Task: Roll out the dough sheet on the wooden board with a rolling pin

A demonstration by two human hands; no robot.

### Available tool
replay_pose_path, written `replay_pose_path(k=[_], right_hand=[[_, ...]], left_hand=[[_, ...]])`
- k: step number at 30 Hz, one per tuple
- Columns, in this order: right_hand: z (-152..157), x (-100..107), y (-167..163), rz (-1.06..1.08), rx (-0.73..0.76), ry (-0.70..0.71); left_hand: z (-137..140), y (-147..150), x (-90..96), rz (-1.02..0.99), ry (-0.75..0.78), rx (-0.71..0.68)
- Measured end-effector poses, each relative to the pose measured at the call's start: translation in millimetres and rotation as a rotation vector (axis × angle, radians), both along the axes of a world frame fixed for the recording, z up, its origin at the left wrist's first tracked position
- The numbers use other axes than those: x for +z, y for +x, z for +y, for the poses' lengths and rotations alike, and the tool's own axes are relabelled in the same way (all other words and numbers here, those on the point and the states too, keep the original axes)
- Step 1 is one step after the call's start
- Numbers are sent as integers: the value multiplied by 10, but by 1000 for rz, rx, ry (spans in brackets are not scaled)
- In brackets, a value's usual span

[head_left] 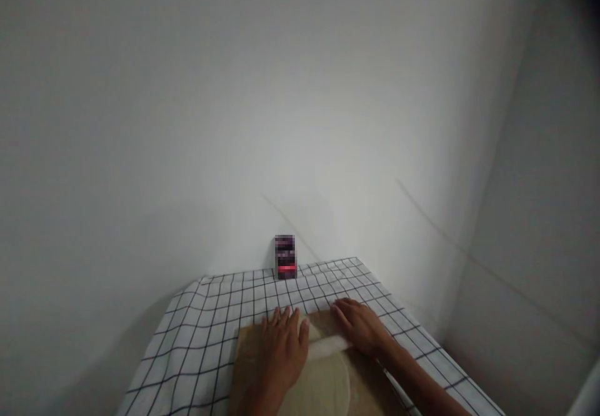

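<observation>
A pale rolling pin (327, 346) lies across a thin, round sheet of dough (321, 385) on a brown board (246, 353). My left hand (284, 350) rests over the pin's left part, its fingers spread and stretched forward, palm down. At the pin's right end, my right hand (360, 327) bends over it with the fingers close together. Both hands hide the ends of the pin. The left hand and forearm cover part of the dough, and the frame's bottom edge cuts off its near side.
A white cloth with dark checks (210, 341) covers the table under the board. At its back edge a small dark, pixelated box-like thing with a red stripe (286, 257) stands against the white wall (234, 122). Another wall (539, 216) rises on the right.
</observation>
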State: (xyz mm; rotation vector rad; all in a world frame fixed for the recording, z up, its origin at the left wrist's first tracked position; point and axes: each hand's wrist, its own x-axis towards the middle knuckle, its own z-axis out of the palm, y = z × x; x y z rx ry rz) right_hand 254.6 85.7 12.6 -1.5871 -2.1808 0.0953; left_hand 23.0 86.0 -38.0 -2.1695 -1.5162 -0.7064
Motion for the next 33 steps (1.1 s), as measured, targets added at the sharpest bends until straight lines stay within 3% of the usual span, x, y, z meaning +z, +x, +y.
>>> replay_pose_path(k=[4,7,13,16,21,27,30,33], right_hand=[[443,87,-99,-52,29,-79],[587,82,-153,-66,51,-90],[459,14,-90,-49,65,-91],[353,-34,-30,-21,77,-87],[27,-139,54,23,67,-63],[-620,-300,162,100,109,104],[-837,-535,285,77,104,124],[-926,-945,435,-14,122,118]], left_hand=[[219,13,74,-26,-63,74],[266,2,156,-65,-109,106],[181,4,226,-92,-214,70],[102,36,196,-89,-192,66],[-133,105,25,-116,-35,27],[-434,153,-273,-110,105,-52],[-503,152,-516,-94,203,-120],[-585,109,-765,-51,320,-170]])
